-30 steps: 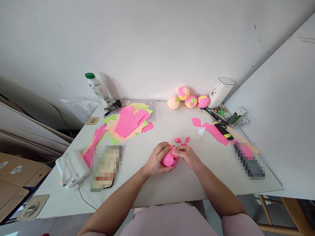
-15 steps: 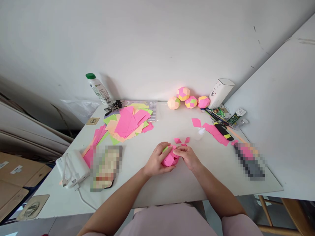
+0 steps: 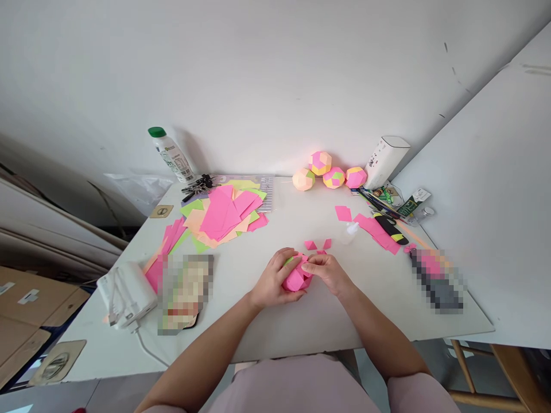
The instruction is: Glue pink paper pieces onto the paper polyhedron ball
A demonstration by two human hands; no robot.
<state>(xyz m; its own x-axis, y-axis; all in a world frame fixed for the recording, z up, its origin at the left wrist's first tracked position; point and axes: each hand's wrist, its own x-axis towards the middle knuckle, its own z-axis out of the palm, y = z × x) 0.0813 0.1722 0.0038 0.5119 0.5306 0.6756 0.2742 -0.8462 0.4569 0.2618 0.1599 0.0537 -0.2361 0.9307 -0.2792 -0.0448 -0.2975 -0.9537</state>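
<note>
Left hand (image 3: 275, 278): half curled; we're cupping the ball (image 3: 296, 282).
Right hand (image 3: 328, 274): fingertips pinched; we're gripping its edge.
Ball: we're holding it between both, over the tabletop (image 3: 293, 327).
Ball's sides: possibly denting, if we're squeezing too hard.

A white desk (image 3: 286, 335); bottle (image 3: 174, 159) by its back-left corner; paper balls (image 3: 334, 178) along the back edge; white corded device (image 3: 136, 292) near the left edge; small pink pieces (image 3: 310, 245) toward the middle.
</note>
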